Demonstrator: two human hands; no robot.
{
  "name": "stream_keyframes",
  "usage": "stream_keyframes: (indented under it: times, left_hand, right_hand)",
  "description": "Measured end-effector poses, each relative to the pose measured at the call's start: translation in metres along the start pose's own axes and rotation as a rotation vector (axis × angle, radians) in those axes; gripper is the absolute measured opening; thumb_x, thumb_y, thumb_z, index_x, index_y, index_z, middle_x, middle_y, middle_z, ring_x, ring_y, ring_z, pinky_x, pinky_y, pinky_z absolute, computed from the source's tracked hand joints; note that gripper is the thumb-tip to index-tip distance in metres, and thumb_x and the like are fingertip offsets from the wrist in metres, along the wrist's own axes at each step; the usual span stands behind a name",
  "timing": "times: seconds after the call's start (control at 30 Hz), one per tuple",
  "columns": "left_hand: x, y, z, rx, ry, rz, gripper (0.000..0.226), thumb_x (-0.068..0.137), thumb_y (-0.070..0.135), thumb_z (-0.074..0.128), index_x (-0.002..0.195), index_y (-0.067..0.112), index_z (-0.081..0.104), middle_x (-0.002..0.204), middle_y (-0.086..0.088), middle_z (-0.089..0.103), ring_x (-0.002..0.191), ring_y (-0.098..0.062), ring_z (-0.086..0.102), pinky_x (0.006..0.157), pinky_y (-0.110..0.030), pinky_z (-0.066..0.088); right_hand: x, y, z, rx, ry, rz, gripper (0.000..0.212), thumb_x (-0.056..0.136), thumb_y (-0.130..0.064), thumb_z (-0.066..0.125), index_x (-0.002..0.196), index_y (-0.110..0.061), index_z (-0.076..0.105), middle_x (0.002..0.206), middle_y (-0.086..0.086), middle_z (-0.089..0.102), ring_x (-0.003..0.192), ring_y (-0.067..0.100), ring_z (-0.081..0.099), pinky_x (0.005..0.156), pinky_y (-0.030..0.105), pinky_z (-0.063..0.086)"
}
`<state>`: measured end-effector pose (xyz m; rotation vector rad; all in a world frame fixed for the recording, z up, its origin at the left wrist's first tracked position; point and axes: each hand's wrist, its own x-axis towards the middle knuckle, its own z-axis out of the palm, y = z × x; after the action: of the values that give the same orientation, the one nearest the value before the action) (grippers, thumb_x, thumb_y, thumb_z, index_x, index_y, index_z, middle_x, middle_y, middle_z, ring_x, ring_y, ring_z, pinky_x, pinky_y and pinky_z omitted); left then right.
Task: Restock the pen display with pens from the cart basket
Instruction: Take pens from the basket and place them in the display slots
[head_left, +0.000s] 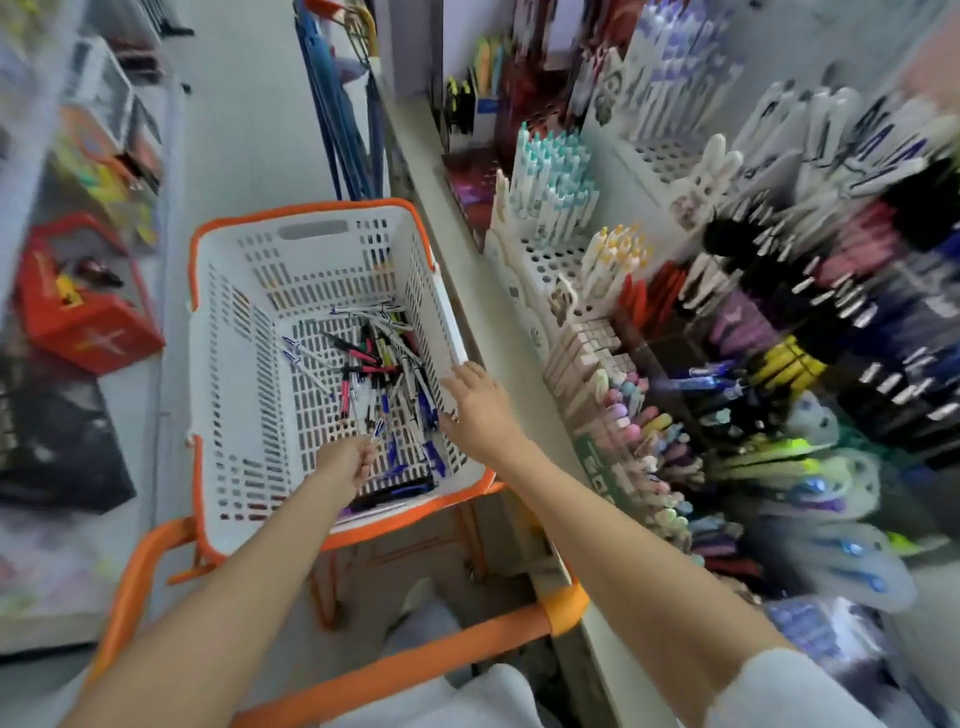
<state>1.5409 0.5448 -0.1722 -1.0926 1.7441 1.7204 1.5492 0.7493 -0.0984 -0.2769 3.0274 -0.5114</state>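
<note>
Loose pens (384, 374): heaped on floor of white, orange-rimmed basket (234, 364), toward right wall. Basket sits on orange cart (415, 660). Left hand (347, 460) inside basket, fingers curled round blue-and-white pen (377, 430). Right hand (475, 402) at basket's right rim, fingers loosely extended, holding nothing; contact with rim unclear. Pen display (561, 176) on shelf just right of basket.

A white, orange-rimmed cart basket (234, 364) rides on the orange cart frame (415, 660), pens (384, 374) heaped on its slotted bottom. Just beside it, the shelf (498, 332) carries perforated white pen holders (550, 260).
</note>
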Motion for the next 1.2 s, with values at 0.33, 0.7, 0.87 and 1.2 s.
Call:
stream_keyframes:
  times: [0.33, 0.7, 0.87, 1.2]
  left_hand:
    - [0.065, -0.023, -0.013, 0.987, -0.075, 0.103, 0.016, 0.091, 0.015, 0.060, 0.080, 0.017, 0.049, 0.074, -0.004, 0.047, 0.063, -0.018, 0.045, 0.057, -0.029, 0.029]
    - [0.128, -0.076, 0.001, 1.445, -0.517, 0.100, 0.043, 0.097, 0.051, 0.049, 0.126, 0.020, 0.059, 0.120, -0.010, 0.067, 0.103, -0.029, 0.064, 0.096, -0.043, 0.050]
    - [0.093, -0.047, 0.006, 1.588, -0.572, 0.106, 0.056, 0.103, 0.050, 0.040, 0.146, 0.014, 0.042, 0.145, -0.012, 0.050, 0.127, -0.029, 0.051, 0.108, -0.038, 0.040]
    - [0.088, -0.016, -0.026, 1.393, -0.518, 0.135, 0.025, 0.104, 0.034, 0.047, 0.096, 0.010, 0.048, 0.078, -0.007, 0.052, 0.062, -0.015, 0.044, 0.055, -0.027, 0.037]
  right_hand:
    - [-0.004, 0.010, 0.046, -0.200, 0.051, -0.024, 0.024, 0.083, -0.027, 0.074, 0.100, -0.011, 0.068, 0.129, 0.010, 0.065, 0.151, 0.031, 0.021, 0.097, 0.040, 0.048]
    - [-0.007, 0.008, 0.040, -0.165, 0.034, -0.040, 0.015, 0.082, -0.014, 0.066, 0.094, -0.009, 0.074, 0.127, 0.010, 0.065, 0.152, 0.032, 0.015, 0.087, 0.042, 0.051]
    - [-0.008, 0.007, 0.038, -0.155, 0.037, -0.030, 0.009, 0.080, -0.011, 0.068, 0.086, -0.008, 0.074, 0.119, 0.011, 0.066, 0.151, 0.035, 0.019, 0.084, 0.044, 0.052]
    - [-0.011, 0.006, 0.035, -0.163, -0.004, -0.014, 0.008, 0.082, -0.013, 0.068, 0.087, -0.011, 0.074, 0.124, 0.008, 0.063, 0.153, 0.032, 0.007, 0.095, 0.045, 0.050]
